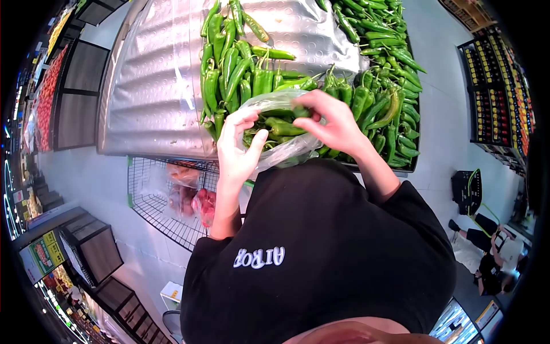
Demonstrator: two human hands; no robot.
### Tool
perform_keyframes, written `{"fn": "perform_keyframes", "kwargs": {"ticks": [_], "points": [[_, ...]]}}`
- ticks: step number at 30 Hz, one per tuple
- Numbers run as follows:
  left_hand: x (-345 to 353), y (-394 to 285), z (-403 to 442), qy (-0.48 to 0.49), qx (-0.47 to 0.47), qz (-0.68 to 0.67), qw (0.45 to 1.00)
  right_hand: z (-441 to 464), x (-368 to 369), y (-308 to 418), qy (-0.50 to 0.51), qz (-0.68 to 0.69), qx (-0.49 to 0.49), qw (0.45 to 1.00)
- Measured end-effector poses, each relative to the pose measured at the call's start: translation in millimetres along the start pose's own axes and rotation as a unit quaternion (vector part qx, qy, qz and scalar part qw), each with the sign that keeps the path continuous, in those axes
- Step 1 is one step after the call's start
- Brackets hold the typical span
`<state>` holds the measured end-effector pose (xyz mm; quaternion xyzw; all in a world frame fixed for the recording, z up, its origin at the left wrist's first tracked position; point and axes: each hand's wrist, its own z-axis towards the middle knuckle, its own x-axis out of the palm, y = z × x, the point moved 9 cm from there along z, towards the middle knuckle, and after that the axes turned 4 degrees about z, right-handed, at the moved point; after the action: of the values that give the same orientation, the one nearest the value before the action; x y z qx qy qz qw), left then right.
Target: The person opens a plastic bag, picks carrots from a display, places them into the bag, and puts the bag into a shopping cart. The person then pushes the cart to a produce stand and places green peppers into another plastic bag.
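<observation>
A clear plastic bag [281, 153] with several green peppers [283, 127] inside is in front of my body, at the near edge of the pepper display. My left hand [238, 143] grips the bag's left side, its thumb over the mouth. At the right of the opening, my right hand [329, 120] has thumb and fingers closed around a green pepper [302, 112], partly hidden by the fingers. Loose green peppers [229, 63] lie just beyond the bag, and a denser pile of green peppers [395, 97] is to the right.
Silvery padded sheeting [154, 86] covers the display's left part. Below it stands a wire shopping cart [154, 195] holding bagged red produce [203, 203]. Stocked shelves [495, 92] are at far right, with people [501, 258] and a black basket [467, 192] below.
</observation>
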<state>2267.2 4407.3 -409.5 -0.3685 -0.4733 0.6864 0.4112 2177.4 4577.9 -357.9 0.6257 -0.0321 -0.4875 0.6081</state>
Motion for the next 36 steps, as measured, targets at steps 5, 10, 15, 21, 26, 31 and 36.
{"fn": "perform_keyframes", "kwargs": {"ticks": [5,10,15,21,26,31,36], "points": [[22.7,-10.6,-1.8,0.083,-0.014,0.014,0.996,-24.9,-21.3,-23.0,-0.136,0.46,-0.023,0.877],[24.2,-23.0,-0.5,0.059,0.006,-0.043,0.997,-30.9,-6.5,-20.7,-0.087,0.483,0.012,0.871],[13.1,-12.5,-1.1,0.016,-0.009,-0.091,0.996,-30.6,-6.0,-16.9,-0.077,0.479,0.0,0.874],[8.6,0.4,-3.2,0.043,-0.029,-0.104,0.993,-30.2,-3.5,-19.9,-0.071,0.487,0.009,0.87],[12.9,-6.9,-4.6,0.102,0.026,-0.014,0.994,-40.1,3.5,-48.8,-0.096,0.478,0.084,0.869],[23.7,-23.1,-2.6,0.126,0.091,0.136,0.978,-38.4,6.8,-37.5,-0.096,0.427,0.121,0.891],[29.6,-35.6,-11.9,0.164,0.124,0.177,0.962,-35.8,-3.3,-46.1,-0.112,0.425,0.134,0.888]]}}
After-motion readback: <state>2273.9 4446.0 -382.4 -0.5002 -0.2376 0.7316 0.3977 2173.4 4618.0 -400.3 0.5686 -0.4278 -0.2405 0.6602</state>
